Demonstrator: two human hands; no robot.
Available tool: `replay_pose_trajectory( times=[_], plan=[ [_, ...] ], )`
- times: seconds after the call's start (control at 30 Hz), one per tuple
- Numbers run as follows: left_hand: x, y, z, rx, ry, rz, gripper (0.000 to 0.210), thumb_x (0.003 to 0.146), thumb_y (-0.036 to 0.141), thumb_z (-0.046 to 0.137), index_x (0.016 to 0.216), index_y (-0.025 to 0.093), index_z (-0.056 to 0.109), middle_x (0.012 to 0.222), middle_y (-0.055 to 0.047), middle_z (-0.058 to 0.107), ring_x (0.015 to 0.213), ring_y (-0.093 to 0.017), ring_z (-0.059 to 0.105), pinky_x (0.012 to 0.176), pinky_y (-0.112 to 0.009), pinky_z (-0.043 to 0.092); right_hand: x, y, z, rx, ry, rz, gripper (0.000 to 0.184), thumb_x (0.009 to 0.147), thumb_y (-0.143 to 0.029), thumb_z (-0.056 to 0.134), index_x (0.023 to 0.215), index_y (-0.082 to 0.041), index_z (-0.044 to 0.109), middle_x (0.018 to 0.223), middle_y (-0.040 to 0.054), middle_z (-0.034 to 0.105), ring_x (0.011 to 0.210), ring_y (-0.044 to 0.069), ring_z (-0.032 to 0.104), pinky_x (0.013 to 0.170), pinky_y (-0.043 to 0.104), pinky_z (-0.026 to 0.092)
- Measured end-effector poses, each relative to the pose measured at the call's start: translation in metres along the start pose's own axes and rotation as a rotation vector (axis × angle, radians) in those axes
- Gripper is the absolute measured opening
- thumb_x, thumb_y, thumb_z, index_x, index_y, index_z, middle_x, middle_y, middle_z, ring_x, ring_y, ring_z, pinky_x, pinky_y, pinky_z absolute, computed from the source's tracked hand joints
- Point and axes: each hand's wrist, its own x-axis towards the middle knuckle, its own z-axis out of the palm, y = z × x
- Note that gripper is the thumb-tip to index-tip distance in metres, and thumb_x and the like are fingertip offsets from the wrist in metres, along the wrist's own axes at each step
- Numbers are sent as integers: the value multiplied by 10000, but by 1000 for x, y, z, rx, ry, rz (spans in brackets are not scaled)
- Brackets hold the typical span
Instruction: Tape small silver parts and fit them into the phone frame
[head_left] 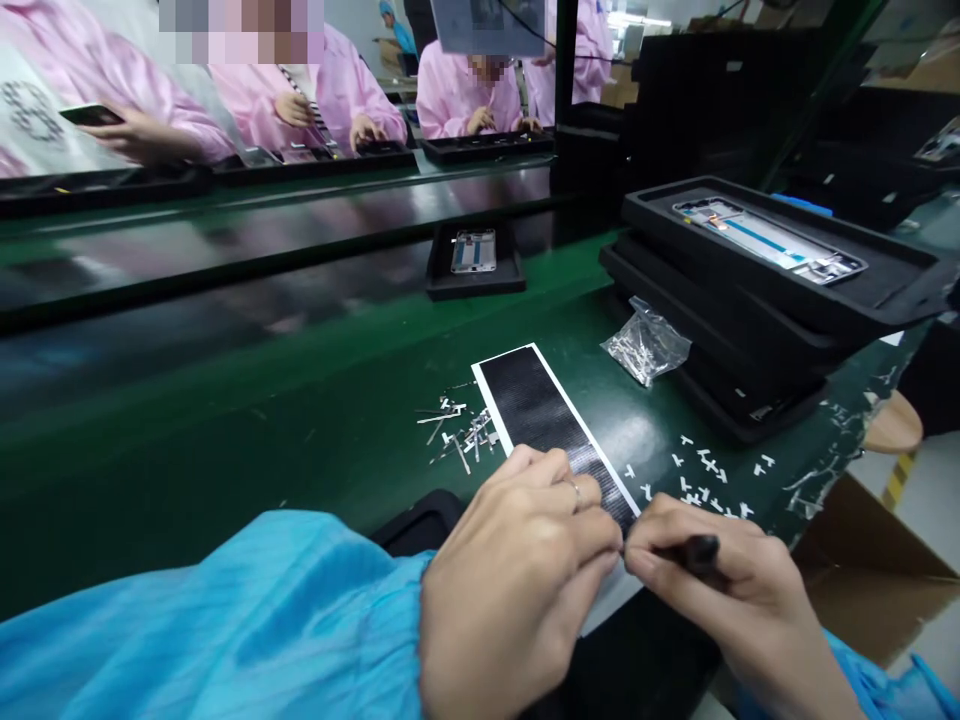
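Note:
A long sheet with a black textured face and white borders (529,395) lies on the green work surface. My left hand (525,550), a ring on one finger, rests over its near end. Its fingers are curled and pressed together at the sheet. My right hand (712,580) is closed round a dark, slim tool (701,552); the tip is hidden. Both hands' fingertips meet at the sheet's right edge. Left of the sheet lies a pile of thin metallic strips (469,435). Small white T-shaped scraps (701,480) are scattered to the right.
A clear bag of small parts (646,343) sits beside stacked black trays (720,310), the top one holding a phone frame (772,240). Another small tray (476,285) holds a similar frame. Co-workers in pink sleeves (375,90) sit opposite. A cardboard box (870,560) stands lower right.

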Motion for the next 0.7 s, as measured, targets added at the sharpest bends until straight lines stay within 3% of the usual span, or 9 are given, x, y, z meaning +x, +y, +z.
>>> replay_pose_trajectory(
  times=[0.2, 0.33, 0.5, 0.6, 0.7],
  plan=[
    [-1, -1, -1, -123, -2, -106, 208, 896, 114, 427, 738, 184, 542, 749, 12, 550, 771, -158, 476, 741, -299, 329, -4, 7, 0, 188, 62, 162, 176, 805, -305, 619, 679, -209, 695, 616, 3, 601, 498, 87, 457, 421, 203, 329],
    [-3, 0, -1, -122, 26, -65, 201, 885, 94, 442, 728, 180, 533, 743, 16, 554, 758, -155, 467, 727, -296, 316, -6, 3, 0, 311, 46, 240, 171, 773, -298, 638, 642, -200, 690, 580, 3, 578, 513, 84, 448, 457, 206, 321],
    [-4, 0, 4, -190, 90, 96, 209, 894, 90, 418, 754, 172, 549, 769, -3, 579, 767, -154, 485, 726, -289, 317, -4, -4, 2, 589, -29, 439, 161, 697, -306, 661, 621, -164, 656, 567, 1, 569, 422, 35, 323, 398, 183, 213],
    [-1, 4, 4, -290, 150, 128, 204, 875, 104, 444, 712, 171, 546, 728, 6, 584, 729, -143, 503, 687, -269, 329, -5, 0, 2, 558, 10, 446, 184, 685, -315, 664, 598, -154, 641, 547, 4, 541, 430, 56, 356, 380, 185, 224],
    [-5, 9, -6, -371, 134, -64, 211, 842, 141, 488, 642, 176, 546, 679, 16, 581, 687, -134, 531, 633, -236, 352, -16, 12, -11, 269, 209, 343, 158, 712, -308, 682, 640, -170, 660, 604, -4, 560, 470, 67, 411, 409, 191, 299]
  ],
)
